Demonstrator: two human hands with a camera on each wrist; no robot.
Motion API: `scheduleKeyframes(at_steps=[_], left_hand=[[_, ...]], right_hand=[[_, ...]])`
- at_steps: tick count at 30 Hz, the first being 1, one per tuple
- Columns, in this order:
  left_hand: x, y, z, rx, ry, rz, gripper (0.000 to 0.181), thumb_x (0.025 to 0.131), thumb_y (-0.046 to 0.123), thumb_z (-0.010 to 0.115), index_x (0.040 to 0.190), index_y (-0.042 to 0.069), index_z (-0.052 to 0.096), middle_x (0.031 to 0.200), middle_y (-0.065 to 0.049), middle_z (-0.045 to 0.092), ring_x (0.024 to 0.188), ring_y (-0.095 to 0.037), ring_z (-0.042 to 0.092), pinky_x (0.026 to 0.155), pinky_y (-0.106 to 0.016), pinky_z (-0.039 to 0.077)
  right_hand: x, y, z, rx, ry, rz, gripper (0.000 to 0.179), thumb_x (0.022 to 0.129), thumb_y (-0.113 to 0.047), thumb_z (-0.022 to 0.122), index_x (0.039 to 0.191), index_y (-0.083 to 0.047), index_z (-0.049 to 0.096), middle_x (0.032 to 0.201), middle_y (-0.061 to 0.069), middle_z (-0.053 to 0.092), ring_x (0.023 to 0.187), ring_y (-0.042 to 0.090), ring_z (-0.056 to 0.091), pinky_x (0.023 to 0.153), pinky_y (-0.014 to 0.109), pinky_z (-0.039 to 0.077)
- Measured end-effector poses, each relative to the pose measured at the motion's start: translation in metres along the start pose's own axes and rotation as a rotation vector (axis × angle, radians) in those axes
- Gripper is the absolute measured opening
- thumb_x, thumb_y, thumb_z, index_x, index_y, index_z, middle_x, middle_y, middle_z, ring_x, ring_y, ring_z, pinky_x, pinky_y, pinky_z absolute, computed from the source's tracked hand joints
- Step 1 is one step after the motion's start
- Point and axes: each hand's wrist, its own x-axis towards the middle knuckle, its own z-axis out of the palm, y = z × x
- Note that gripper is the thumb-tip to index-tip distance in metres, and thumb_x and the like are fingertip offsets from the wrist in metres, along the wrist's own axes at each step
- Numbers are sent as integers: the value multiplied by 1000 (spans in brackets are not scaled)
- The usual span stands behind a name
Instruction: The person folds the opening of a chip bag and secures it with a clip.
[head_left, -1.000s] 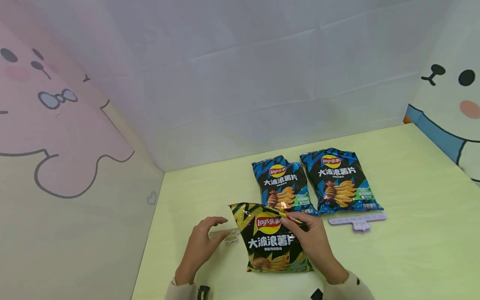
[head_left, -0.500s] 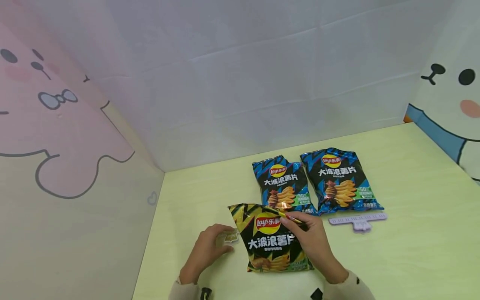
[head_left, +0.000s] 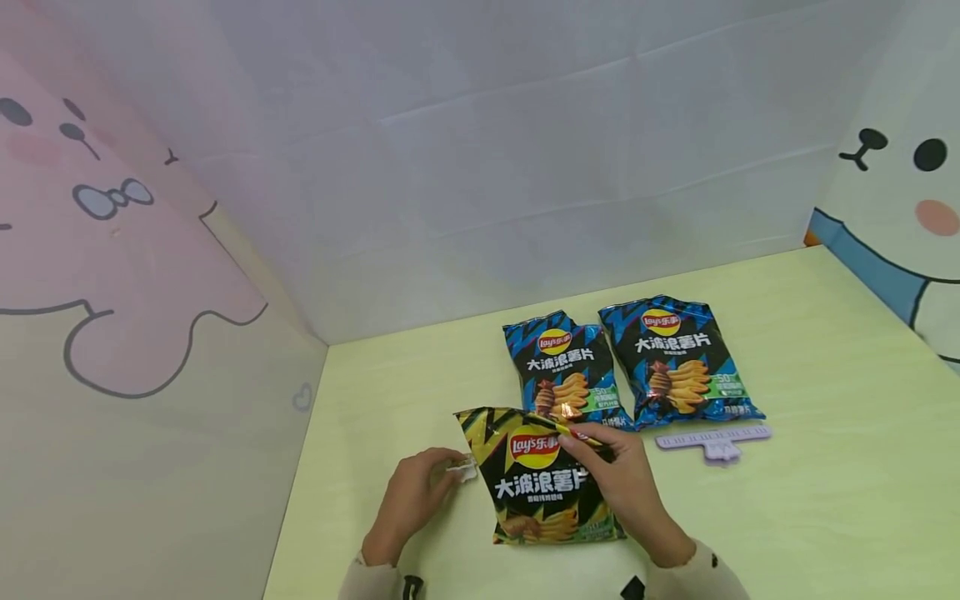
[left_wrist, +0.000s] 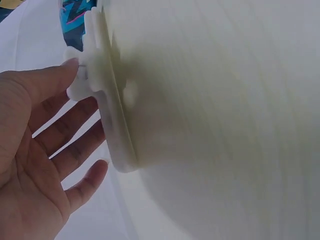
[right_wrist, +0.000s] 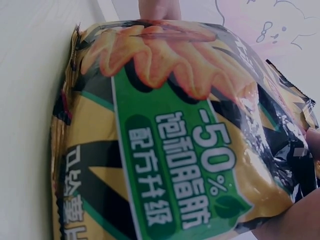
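Observation:
My left hand (head_left: 411,498) pinches a whitish bag clip (left_wrist: 116,132). Its thumb presses the clip's shaped tab while the other fingers reach behind the long bar. In the head view only a bit of this clip (head_left: 467,472) shows, between the fingertips and the left side of a yellow-and-black chip bag (head_left: 534,507). That bag stands nearly upright, front toward me, its top folded down on the right. My right hand (head_left: 628,477) grips the folded top right corner, thumb in front. Close up, the right wrist view shows the bag's lower front (right_wrist: 175,150).
Behind lie two blue-and-black chip bags, a left one (head_left: 558,367) and a right one (head_left: 678,367), side by side. A purple bag clip (head_left: 720,443) rests on the table in front of the right one. Printed fabric walls (head_left: 480,183) enclose the pale yellow table (head_left: 825,467).
My left hand first spread its fingers around the clip, then closed thumb and fingers on it, and the clip tilted. My right hand and the yellow bag stayed in place.

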Motion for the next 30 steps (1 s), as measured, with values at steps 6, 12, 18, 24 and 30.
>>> scheduleKeyframes(at_steps=[6,12,18,24,30], left_hand=[[4,-1,6,-8,50,-31,14,93,24,72,107,25,74,109,4,77,104,-18,73,88,-44,58],[12,0,5,-26,86,-36,13,93,20,73,105,21,68,105,-1,77,100,-21,73,85,-44,57],[23,-2,-1,-18,77,-29,12,95,16,69,99,21,58,101,0,77,98,-21,74,82,-41,57],[29,-5,-6,-46,80,-6,13,98,8,63,97,21,67,101,3,76,99,-18,73,85,-41,59],[29,-6,-5,-113,60,-53,13,101,16,60,103,22,72,110,1,75,105,-19,70,89,-43,57]], right_hand=[[0,1,0,-7,2,2,28,92,-21,74,115,-5,75,120,12,71,94,9,68,79,24,59],[0,1,0,0,3,6,28,93,-20,73,116,-5,75,121,12,71,94,10,69,79,24,59],[1,1,0,-5,8,-3,28,93,-21,73,116,-4,75,115,1,72,94,9,69,78,24,60],[2,3,0,-20,0,-54,25,93,-20,73,114,-6,76,106,-14,72,94,6,68,79,24,59],[2,3,0,-16,-4,-53,26,93,-20,73,114,-5,75,105,-16,71,94,6,68,79,24,59]])
